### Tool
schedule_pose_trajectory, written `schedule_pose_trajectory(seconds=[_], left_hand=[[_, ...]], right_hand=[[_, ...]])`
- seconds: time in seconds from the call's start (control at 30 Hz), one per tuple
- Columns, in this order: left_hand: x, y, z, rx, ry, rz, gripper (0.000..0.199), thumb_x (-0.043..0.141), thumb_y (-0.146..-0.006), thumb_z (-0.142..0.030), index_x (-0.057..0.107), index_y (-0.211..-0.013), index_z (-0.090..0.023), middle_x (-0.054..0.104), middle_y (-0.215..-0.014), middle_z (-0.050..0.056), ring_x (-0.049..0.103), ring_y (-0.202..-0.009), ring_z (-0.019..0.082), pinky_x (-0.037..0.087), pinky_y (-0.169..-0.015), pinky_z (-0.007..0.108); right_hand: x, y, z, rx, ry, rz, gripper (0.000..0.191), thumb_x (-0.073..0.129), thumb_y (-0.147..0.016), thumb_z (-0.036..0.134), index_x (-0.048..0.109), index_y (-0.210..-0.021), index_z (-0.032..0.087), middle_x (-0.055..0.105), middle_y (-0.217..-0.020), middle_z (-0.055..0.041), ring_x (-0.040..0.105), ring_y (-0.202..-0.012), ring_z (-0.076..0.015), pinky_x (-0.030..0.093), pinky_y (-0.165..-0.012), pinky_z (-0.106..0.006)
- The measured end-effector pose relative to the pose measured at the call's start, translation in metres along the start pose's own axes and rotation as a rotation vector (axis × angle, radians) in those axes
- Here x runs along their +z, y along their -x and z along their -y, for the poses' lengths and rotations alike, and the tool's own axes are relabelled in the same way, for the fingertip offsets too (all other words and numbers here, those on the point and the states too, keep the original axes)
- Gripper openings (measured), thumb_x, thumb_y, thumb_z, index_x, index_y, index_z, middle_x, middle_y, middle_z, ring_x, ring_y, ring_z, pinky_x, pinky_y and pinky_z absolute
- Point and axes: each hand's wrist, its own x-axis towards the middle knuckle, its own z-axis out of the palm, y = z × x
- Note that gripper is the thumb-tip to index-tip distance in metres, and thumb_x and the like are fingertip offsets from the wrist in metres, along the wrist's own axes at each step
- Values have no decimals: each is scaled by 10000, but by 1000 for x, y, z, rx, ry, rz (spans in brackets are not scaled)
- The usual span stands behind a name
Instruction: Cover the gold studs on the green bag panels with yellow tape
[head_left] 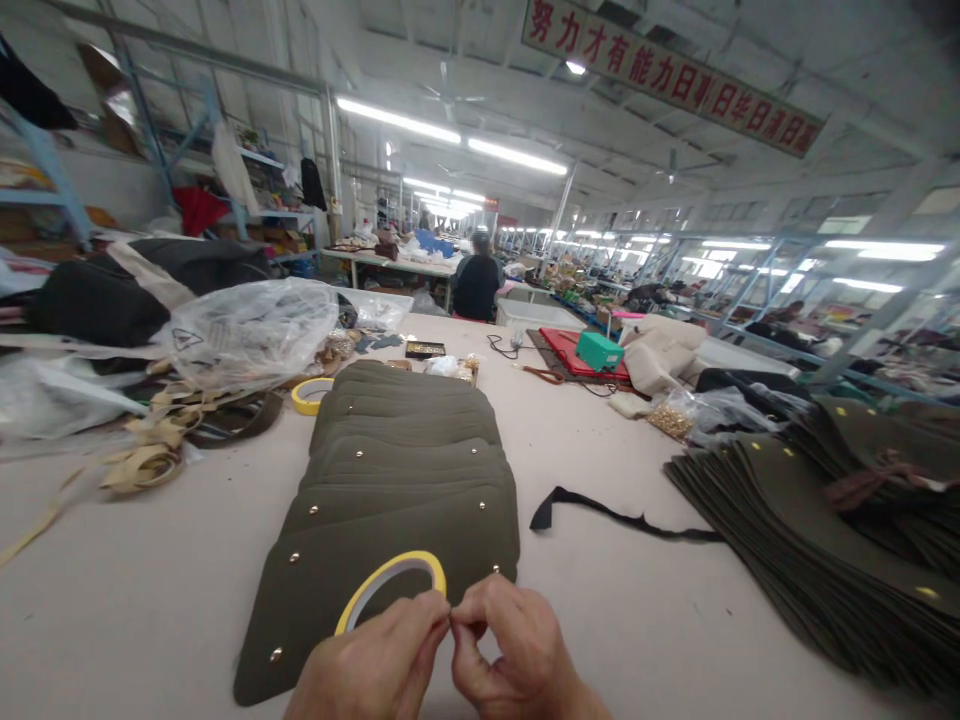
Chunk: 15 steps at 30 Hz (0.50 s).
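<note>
My left hand point(375, 655) is closed on a roll of yellow tape point(435, 568), which stands up behind the fingers over the stack. My right hand point(517, 645) pinches thumb and forefinger together, its tips meeting those of the left hand. Whatever lies between the right fingertips is too small to make out. Beneath and beyond the hands, dark olive flat panels point(360, 520) with rounded corners lie in an overlapping row. Small shiny metal studs point(294, 557) sit near their side edges.
Another yellow tape roll point(306, 397) lies left of the panels. A black strip point(622, 515) rests on the table point(592, 620). More olive panels point(795, 540) are piled at right. Clear plastic bags point(255, 325) and a teal box point(600, 350) stand further back. A person point(478, 280) sits beyond.
</note>
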Motion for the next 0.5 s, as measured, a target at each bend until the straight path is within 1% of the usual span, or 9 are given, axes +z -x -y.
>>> schedule_pose_trajectory(seconds=[0.07,0.1,0.2,0.23,0.27,0.33,0.43,0.47,0.5], left_hand=[[5,-9,-2,7,-73,20,199,386,-945,-164,568,-928,-243,638,-740,-7,646,-668,129,494,-594,187],[8,-14,-2,12,-112,15,210,378,-939,-146,563,-897,-237,620,-727,-4,627,-655,138,475,-580,208],[17,-27,-6,30,-196,-41,235,360,-931,-127,545,-825,-225,578,-693,4,558,-602,163,402,-552,275],[19,-30,-7,35,-209,-65,243,355,-933,-131,538,-800,-221,565,-676,6,534,-586,166,378,-551,289],[21,-32,-9,40,-213,-88,250,355,-935,-137,530,-776,-217,554,-661,8,513,-577,167,360,-554,298],[24,-34,-14,54,-195,-121,249,366,-936,-137,519,-754,-209,539,-649,10,488,-579,166,339,-569,307],[26,-31,-16,92,-126,-138,207,388,-938,-116,535,-816,-196,554,-698,12,493,-636,165,348,-622,311],[26,-29,-14,95,-120,-125,192,394,-941,-114,543,-849,-194,567,-730,16,500,-664,168,357,-644,314],[27,-27,-10,91,-133,-96,183,398,-945,-117,549,-875,-192,576,-760,20,504,-687,171,366,-662,317]], right_hand=[[-4,-2,-3,144,-43,37,140,477,-714,79,544,-679,197,575,-558,6,539,-475,-114,414,-466,-212],[-5,-2,-3,265,-81,60,129,489,-718,95,546,-655,192,575,-548,7,536,-465,-111,407,-457,-209],[-7,-5,-3,733,-312,124,110,532,-748,173,544,-639,184,583,-498,14,546,-427,-111,405,-420,-198],[-7,-5,-4,864,-403,132,111,546,-752,206,540,-644,182,584,-478,18,548,-407,-113,410,-406,-196],[-7,-6,-5,961,-484,131,117,560,-750,237,538,-650,180,585,-462,21,546,-387,-114,419,-394,-197],[-6,-6,-13,1064,-574,89,143,591,-725,279,531,-644,177,576,-435,30,533,-359,-111,441,-382,-202],[-9,-1,-36,1166,-591,5,185,642,-676,316,538,-629,171,559,-417,43,533,-353,-108,471,-392,-209],[-12,3,-44,1198,-588,7,203,659,-669,334,551,-637,165,566,-423,41,544,-362,-111,480,-401,-213],[-15,6,-53,1213,-587,40,225,677,-668,353,567,-652,157,582,-440,33,558,-377,-114,490,-415,-216]])
